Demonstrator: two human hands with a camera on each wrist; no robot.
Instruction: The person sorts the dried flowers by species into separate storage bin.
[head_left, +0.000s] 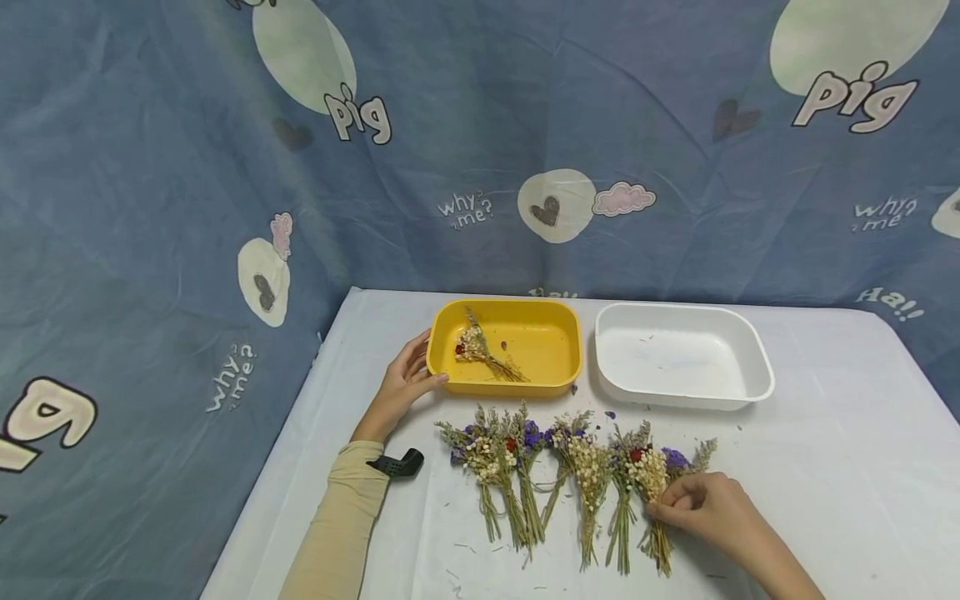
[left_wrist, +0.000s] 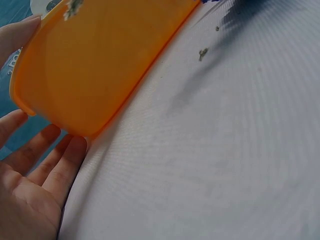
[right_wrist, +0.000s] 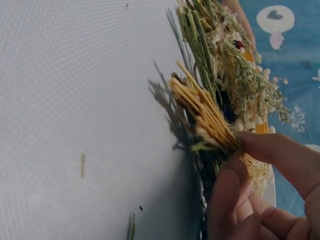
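Observation:
My right hand (head_left: 701,508) pinches the stems of a small bunch of dried flowers (head_left: 649,483) between thumb and fingertips, at the right end of a row. In the right wrist view, its tied straw-coloured stems (right_wrist: 205,112) poke out past the fingertips. My left hand (head_left: 405,379) rests against the left end of a yellow tray (head_left: 553,388). In the left wrist view, its fingers (left_wrist: 62,167) lie fairly straight and spread along the tray's outer wall, the thumb at the rim. One dried bunch (head_left: 483,350) with cream and red blooms lies in the yellow tray.
A white tray (head_left: 682,398) stands right of the yellow one. Several dried bunches (head_left: 491,458) with purple, cream and red flowers lie in a row in front of the trays. Stem bits are scattered over the white cloth (head_left: 840,433). A blue printed curtain (head_left: 465,142) hangs behind.

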